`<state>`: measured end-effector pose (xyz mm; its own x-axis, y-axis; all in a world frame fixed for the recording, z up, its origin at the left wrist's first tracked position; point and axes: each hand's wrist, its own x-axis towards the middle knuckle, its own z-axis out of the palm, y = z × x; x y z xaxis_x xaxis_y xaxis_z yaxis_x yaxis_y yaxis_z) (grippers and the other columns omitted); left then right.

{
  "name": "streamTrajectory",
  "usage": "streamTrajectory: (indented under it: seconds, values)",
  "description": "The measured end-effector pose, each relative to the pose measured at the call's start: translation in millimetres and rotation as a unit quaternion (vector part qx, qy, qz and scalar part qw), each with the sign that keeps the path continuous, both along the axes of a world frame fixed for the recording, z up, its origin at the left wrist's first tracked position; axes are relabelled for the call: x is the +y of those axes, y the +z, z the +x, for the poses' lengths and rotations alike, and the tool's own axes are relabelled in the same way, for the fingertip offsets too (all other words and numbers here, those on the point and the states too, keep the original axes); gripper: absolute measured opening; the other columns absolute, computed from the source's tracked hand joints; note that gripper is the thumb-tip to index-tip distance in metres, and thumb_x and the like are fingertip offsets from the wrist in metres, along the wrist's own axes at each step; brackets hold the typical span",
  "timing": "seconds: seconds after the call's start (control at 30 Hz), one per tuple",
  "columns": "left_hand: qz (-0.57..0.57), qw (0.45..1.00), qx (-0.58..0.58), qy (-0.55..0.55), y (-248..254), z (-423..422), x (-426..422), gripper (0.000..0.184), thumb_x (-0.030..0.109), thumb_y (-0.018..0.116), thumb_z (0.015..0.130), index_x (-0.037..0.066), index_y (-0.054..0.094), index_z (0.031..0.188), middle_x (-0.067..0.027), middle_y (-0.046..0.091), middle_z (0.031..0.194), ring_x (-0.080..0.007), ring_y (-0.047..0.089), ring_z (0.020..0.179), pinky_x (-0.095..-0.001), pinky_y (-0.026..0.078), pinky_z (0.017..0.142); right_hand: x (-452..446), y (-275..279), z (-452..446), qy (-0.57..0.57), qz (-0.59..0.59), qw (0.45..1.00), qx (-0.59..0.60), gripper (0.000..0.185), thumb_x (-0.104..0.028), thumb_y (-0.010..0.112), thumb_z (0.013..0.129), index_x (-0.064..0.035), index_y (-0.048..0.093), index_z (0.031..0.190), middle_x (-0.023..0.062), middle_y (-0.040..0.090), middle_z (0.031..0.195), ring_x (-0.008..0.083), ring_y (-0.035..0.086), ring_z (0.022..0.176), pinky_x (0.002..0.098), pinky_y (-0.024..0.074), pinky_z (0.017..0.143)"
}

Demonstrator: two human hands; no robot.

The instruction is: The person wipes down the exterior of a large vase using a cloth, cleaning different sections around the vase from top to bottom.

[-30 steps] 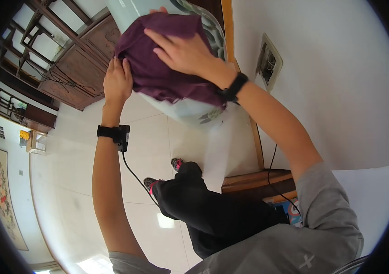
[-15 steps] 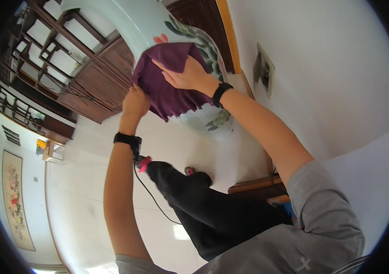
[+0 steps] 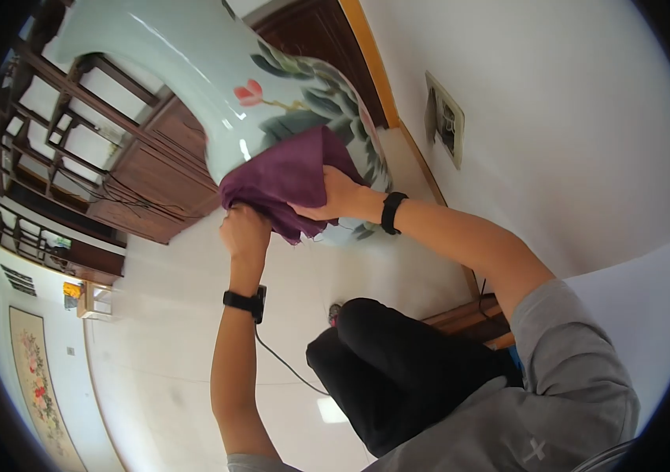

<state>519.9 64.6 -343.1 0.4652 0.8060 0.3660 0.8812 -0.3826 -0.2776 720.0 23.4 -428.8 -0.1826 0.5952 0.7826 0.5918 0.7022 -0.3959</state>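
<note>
Purple cloth (image 3: 288, 169) is against the side of a large pale green vase (image 3: 193, 71), below the red flower (image 3: 248, 93) painted on it as the view shows it. Half a second ago the cloth's upper edge reached that flower; now the flower is fully uncovered, and dark painted leaves (image 3: 296, 126) show between it and the fabric. The cloth has shifted along the vase and looks more bunched, where before it was spread wider, with its frayed edge hanging loose.

The person's left hand (image 3: 246, 230) is closed in a fist around the cloth's lower left part. The right hand (image 3: 339, 195) lies at the cloth's right side, its fingers drawn in and partly covered by a fold; earlier they were stretched out flat over the fabric. Whether it grips the cloth firmly cannot be told. Both hands sit closer to the person's body in the view than they did.

More of the vase is visible than a second ago. Only one shoe (image 3: 335, 313) shows beside the black trousers (image 3: 414, 370), where two showed earlier. Black bands circle both wrists, and a dark cable (image 3: 288, 366) runs from the left one. An open wall box (image 3: 447, 126) is to the right of the vase, and a wooden cabinet (image 3: 158, 173) stands to its left.
</note>
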Motion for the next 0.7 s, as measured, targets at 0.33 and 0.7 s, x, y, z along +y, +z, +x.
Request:
streamTrajectory:
  seconds: [0.33, 0.7]
  values:
    - [-0.348, 0.929, 0.070, -0.105, -171.7, -61.2, 38.3, 0.024, 0.018, 0.064, 0.086, -0.004, 0.070, 0.094, -0.0297, 0.063, 0.119, -0.0393, 0.061, 0.118, -0.0480, 0.055, 0.092, -22.1, -249.5, -31.8, -0.007, -0.197, 0.906, -0.376, 0.036, -0.018, 0.046, 0.098, -0.0011, 0.060, 0.126, 0.0135, 0.063, 0.132, 0.0240, 0.061, 0.117, 0.0374, 0.0470, 0.104]
    - [-0.358, 0.917, -0.018, -0.177, -223.7, -79.1, 34.1, 0.043, 0.011, 0.059, 0.090, -0.007, 0.051, 0.128, -0.0234, 0.058, 0.131, -0.0364, 0.057, 0.122, -0.0455, 0.052, 0.099, -37.2, -225.7, -44.8, 0.037, -0.199, 0.961, -0.190, 0.040, -0.007, 0.056, 0.088, 0.0012, 0.057, 0.128, 0.0202, 0.060, 0.125, 0.0355, 0.061, 0.112, 0.0445, 0.0510, 0.097]
